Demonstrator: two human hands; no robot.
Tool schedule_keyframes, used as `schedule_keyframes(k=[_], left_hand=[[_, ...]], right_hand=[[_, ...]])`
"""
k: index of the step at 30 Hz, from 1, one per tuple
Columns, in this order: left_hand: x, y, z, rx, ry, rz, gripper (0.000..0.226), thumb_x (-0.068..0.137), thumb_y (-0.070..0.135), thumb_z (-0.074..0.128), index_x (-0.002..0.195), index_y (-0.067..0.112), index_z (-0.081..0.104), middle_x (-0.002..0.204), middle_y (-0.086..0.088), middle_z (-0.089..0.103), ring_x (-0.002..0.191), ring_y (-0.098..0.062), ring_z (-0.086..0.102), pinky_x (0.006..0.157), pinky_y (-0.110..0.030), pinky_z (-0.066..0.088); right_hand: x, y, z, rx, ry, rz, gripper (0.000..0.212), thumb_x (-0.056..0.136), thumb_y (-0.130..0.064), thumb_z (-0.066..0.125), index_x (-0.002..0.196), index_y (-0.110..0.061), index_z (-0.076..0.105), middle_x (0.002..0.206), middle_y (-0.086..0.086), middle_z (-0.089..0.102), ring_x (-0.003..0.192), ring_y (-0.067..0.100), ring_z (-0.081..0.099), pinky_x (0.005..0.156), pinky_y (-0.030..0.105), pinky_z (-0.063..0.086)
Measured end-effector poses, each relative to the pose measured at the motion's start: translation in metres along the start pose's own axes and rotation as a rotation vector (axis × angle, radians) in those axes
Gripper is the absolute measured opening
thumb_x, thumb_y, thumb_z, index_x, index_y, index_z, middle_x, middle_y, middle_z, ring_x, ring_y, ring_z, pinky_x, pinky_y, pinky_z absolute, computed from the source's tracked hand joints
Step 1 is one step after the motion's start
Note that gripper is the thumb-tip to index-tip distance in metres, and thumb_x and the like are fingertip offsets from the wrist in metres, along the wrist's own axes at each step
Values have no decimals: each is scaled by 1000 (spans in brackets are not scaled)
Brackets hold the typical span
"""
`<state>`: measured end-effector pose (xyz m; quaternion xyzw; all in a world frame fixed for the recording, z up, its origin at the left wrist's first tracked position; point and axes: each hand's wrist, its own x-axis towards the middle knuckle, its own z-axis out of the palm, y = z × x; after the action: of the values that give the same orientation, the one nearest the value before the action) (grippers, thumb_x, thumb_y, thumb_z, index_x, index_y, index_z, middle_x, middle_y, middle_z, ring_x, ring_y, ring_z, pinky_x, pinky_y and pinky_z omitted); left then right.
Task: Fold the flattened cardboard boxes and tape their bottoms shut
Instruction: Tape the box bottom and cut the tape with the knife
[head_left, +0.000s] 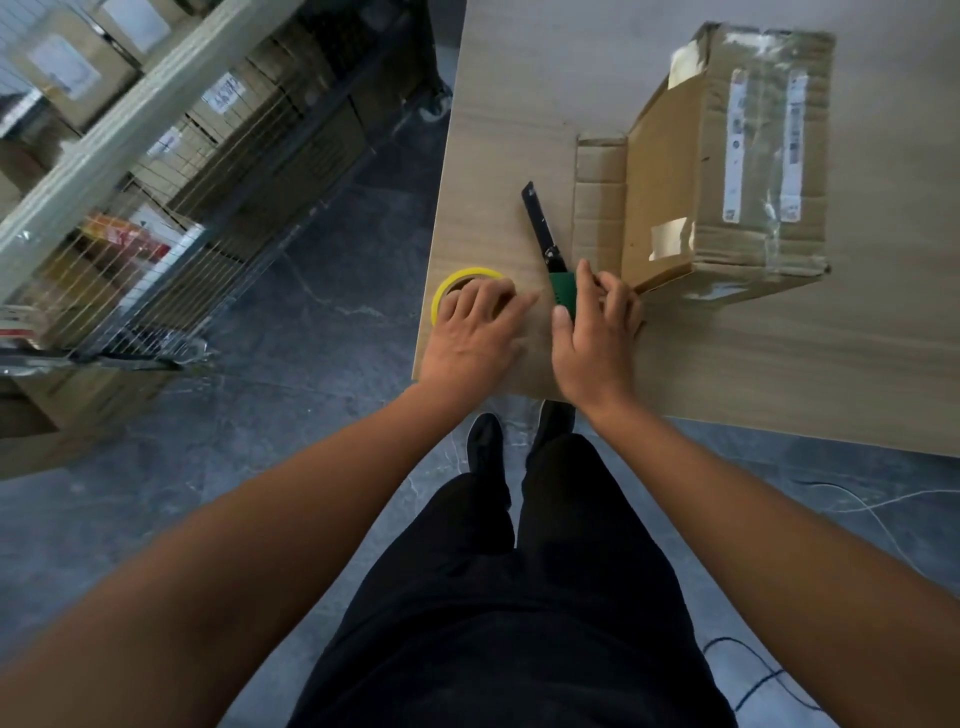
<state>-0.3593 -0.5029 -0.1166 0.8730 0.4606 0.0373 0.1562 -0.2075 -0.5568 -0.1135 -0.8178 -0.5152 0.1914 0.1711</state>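
Note:
A folded cardboard box (737, 156) lies on its side on the wooden table (779, 353), old tape and labels on it, one flap (600, 197) flat toward the left. A roll of yellow tape (465, 278) sits near the table's left edge; my left hand (475, 332) rests on top of it, fingers spread over it. A utility knife with a green handle and black blade housing (543, 228) lies between the tape and the box. My right hand (597, 332) closes its fingers around the green handle (563, 293).
Wire-mesh shelving (171, 171) full of cardboard boxes stands to the left across a dark floor aisle. My legs and shoes (485, 441) are at the table's front edge. Cables (852, 506) lie on the floor at right.

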Motion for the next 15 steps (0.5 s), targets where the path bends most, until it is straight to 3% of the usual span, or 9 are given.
schedule_keyframes(k=[3,9,12,15], left_hand=[[0,12,-20,-73,-84,-90,62,89,44,68,146,31,47,145,1,42,139,-26,32,117,-43,22],[26,60,-73,-251,28,-92,57,99,49,52,149,23,44,154,2,38,146,-23,29,119,-43,24],[53,105,-90,-346,175,-19,59,101,44,46,150,12,43,159,-8,35,150,-30,25,124,-44,17],[77,161,-99,-446,228,4,66,103,43,40,158,9,27,169,-10,16,157,-26,6,127,-39,3]], right_hand=[[-14,-8,-34,63,76,-109,55,100,-36,39,147,-9,49,144,10,49,133,31,38,111,47,35],[-27,0,-137,93,302,-318,45,100,-22,50,141,-4,55,144,11,53,143,28,35,122,29,21],[-10,38,-175,23,384,-257,48,101,-28,48,140,-1,55,145,15,52,144,33,35,122,37,25],[20,76,-200,19,296,-109,66,100,-45,37,147,0,45,154,18,43,149,32,28,124,38,20]])
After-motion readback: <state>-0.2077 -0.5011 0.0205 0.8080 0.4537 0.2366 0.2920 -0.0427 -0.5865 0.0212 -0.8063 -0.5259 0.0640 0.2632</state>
